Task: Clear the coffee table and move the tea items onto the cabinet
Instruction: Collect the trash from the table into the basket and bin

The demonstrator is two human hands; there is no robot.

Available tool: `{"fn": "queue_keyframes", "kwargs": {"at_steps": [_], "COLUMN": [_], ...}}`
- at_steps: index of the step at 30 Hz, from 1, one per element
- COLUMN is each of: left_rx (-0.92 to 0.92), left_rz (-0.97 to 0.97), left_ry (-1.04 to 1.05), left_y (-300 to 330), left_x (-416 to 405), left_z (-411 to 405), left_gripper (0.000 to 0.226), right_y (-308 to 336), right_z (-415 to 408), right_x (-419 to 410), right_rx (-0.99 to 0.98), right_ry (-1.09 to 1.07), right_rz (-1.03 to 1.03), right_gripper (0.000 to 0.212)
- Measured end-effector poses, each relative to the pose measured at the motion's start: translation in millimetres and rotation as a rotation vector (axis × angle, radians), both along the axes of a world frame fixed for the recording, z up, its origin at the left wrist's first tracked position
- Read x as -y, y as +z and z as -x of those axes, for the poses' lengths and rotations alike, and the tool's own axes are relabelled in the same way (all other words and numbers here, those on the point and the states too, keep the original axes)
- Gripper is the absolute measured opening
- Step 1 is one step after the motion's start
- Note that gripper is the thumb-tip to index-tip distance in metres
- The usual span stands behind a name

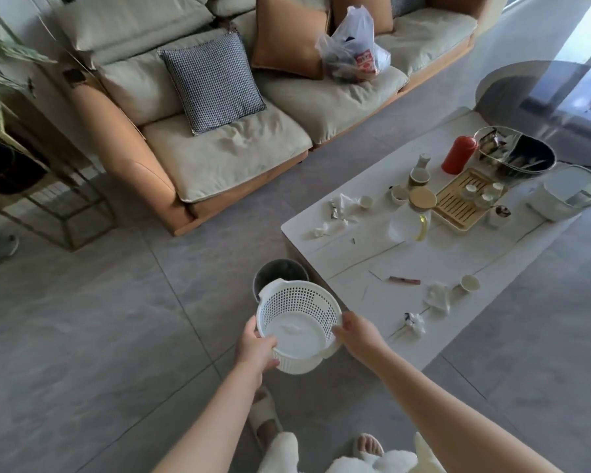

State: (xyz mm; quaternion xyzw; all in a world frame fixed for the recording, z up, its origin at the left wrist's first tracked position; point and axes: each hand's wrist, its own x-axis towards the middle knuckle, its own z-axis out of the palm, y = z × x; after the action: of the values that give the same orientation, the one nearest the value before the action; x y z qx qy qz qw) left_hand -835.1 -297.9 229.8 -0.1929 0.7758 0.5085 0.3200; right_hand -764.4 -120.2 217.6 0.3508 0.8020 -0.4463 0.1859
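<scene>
Standing on grey floor tiles, you grip a white basket (299,324) with left hand (256,349) and right hand (359,336), beside the white coffee table (321,227) littered with cups (469,283), tissues (437,297), a tea tray (458,206); a sofa (219,145) stands behind.

Bare forearms, fluffy white garment (372,462), pale open-toed slippers (265,414).

Basket (299,322): in front of me, between my left grip (257,349) and right grip (359,336).
Bin (280,273): on the floor behind the basket, left of the bench (406,264).
Tray (466,199): far on the bench, cups on it.
Sofa (226,124): behind the bench.
</scene>
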Motion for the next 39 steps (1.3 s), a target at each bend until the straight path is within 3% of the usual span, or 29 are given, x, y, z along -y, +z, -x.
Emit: {"fn": "queue_keyframes", "kwargs": {"at_steps": [15,18,29,39], "left_rx": [-0.020,-0.002,-0.019,0.033], "left_rz": [-0.024,-0.017,0.007,0.014], "left_ry": [-0.166,-0.176,-0.205,-0.420], "left_y": [13,11,7,-32], "left_x": [66,62,11,-40], "left_z": [212,243,359,473], "left_gripper": [0.057,0.055,0.046,0.050], "right_y": [2,0,-14,-55], "right_z": [185,216,326,408], "right_x": [100,95,52,35], "right_rx": [-0.076,-0.084,-0.109,-0.027], "right_ry": [-0.394,-0.408,-0.493,-0.694], "right_rz": [0.098,0.103,0.142,0.082], "right_gripper": [0.019,0.015,0.033,0.022]}}
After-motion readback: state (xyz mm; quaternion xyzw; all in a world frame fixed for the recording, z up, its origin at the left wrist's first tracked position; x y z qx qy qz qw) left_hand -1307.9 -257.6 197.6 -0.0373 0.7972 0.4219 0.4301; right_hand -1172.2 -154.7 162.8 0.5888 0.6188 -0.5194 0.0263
